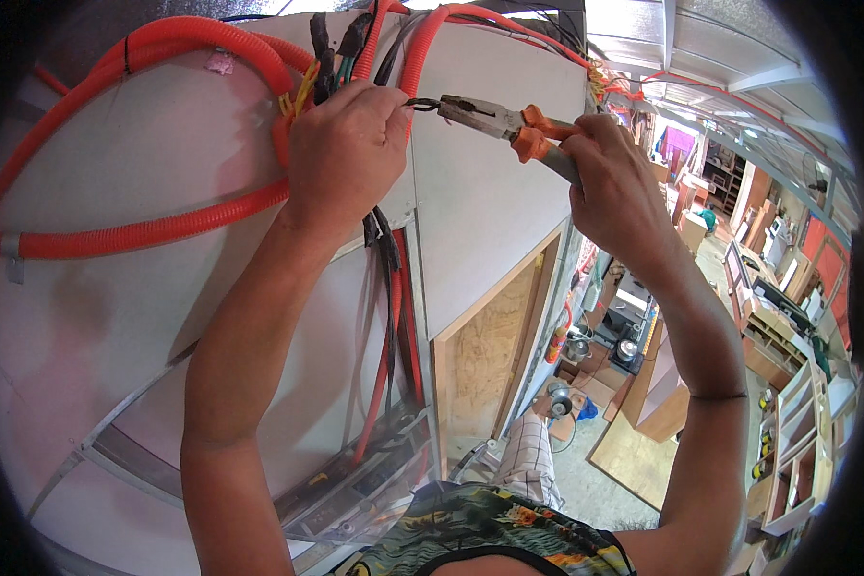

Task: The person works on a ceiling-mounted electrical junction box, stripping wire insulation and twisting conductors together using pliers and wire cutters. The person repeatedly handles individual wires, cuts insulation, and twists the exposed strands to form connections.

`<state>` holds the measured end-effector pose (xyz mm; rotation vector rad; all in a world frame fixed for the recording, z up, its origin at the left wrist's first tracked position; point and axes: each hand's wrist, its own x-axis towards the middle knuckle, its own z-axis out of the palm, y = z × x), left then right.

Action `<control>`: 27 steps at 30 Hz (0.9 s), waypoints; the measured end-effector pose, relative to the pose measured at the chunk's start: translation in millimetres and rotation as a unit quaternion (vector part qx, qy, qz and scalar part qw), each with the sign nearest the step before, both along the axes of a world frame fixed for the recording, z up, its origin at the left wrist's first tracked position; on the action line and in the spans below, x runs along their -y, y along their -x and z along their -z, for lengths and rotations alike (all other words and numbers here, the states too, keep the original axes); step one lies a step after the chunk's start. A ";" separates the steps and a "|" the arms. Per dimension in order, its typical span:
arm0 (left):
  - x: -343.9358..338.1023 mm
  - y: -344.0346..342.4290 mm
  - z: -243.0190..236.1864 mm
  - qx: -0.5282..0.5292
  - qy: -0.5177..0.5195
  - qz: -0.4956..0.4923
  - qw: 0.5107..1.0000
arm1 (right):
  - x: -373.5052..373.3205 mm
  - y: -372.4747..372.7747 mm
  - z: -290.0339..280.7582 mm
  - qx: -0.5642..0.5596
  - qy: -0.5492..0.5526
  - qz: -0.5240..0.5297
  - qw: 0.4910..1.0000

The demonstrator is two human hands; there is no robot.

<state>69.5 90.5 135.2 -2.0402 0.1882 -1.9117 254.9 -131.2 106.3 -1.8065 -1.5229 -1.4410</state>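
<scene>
My left hand [348, 152] is closed around a bundle of wires, with a short dark twisted end [421, 103] sticking out past the thumb. My right hand [616, 175] grips the orange-and-grey handles of a pair of combination pliers [494, 119]. The metal jaws meet the tip of the twisted wires; whether they bite on it is hard to make out. Black-taped wire ends [323, 50] and yellow wires [307, 88] rise just behind my left hand. Orange corrugated conduit [197, 223] runs along the pale wall panel beside that hand, partly hidden by it.
A wooden door [485, 365] stands below the panel. Black cables and red conduit [405, 326] hang down between my arms. Far below at right are plywood sheets [634, 456], a wooden shelf frame [804, 451] and a pot [578, 344]. Metal roof beams [773, 77] cross the upper right.
</scene>
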 end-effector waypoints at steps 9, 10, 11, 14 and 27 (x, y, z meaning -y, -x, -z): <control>-3.0 0.4 0.7 -0.013 -0.002 0.038 0.999 | 7.5 2.9 -15.3 -0.285 0.177 -0.085 0.938; -3.5 0.8 1.0 -0.015 -0.004 0.042 0.999 | 7.9 0.5 -18.0 -0.305 0.204 -0.093 0.925; -3.9 1.0 1.0 -0.017 -0.007 0.045 0.999 | 7.5 -3.4 -21.6 -0.355 0.238 -0.103 0.898; -5.8 1.4 1.1 -0.022 -0.015 0.049 0.998 | 7.8 -20.6 -28.5 -0.475 0.312 -0.254 0.783; -4.8 5.1 1.9 -0.026 -0.023 0.040 0.999 | -38.4 -78.4 -12.7 -0.679 0.495 -0.495 0.222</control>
